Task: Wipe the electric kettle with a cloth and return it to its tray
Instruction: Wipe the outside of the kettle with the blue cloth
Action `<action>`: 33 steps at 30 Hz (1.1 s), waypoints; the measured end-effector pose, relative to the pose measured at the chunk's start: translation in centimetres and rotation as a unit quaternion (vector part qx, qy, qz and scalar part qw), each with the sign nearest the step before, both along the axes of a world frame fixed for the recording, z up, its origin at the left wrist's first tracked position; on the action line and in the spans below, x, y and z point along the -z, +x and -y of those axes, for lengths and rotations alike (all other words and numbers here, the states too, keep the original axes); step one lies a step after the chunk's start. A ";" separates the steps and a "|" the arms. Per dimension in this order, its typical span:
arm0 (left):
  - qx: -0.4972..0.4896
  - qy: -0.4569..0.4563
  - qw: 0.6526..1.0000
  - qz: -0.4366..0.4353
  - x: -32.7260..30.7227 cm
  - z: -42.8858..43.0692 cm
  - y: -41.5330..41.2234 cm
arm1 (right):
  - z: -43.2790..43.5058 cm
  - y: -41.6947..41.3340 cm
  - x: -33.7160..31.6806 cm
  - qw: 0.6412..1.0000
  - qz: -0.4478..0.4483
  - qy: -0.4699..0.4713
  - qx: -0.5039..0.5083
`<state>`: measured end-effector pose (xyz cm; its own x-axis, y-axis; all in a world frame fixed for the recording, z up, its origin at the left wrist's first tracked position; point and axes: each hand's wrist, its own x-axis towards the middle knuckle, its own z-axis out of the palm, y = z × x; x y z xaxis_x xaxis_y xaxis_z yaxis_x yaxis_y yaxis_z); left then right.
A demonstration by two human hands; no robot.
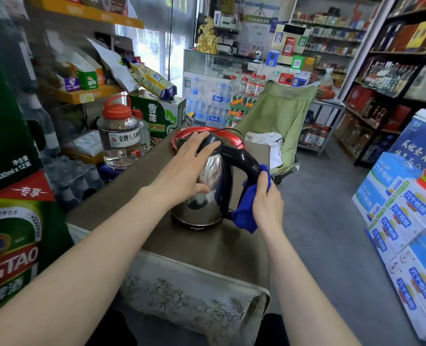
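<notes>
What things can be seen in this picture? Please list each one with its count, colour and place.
electric kettle: 1, silver with black handle, on the table before the tray
cloth: 1, blue, around the kettle handle
tray: 1, red, far end of the table
table: 1, brown top, centre
jug: 1, clear with red cap, left of the table
folding chair: 1, green, beyond the table
horse figure: 1, gold, on the back counter
left hand: 1, rests on the kettle lid
right hand: 1, grips the cloth on the handle
</notes>
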<state>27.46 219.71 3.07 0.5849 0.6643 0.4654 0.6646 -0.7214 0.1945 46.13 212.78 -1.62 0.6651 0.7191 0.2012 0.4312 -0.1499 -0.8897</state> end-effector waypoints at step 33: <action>-0.015 -0.143 0.989 0.038 -1.9 1.1 -0.8 | 3.0 -3.4 3.4 0.932 0.218 -0.030 -0.289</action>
<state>26.70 218.60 5.01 0.5327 0.7923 0.2977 0.6605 -0.6090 0.4391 42.75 209.75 -5.04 0.0273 0.9507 0.3090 0.7733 0.1758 -0.6091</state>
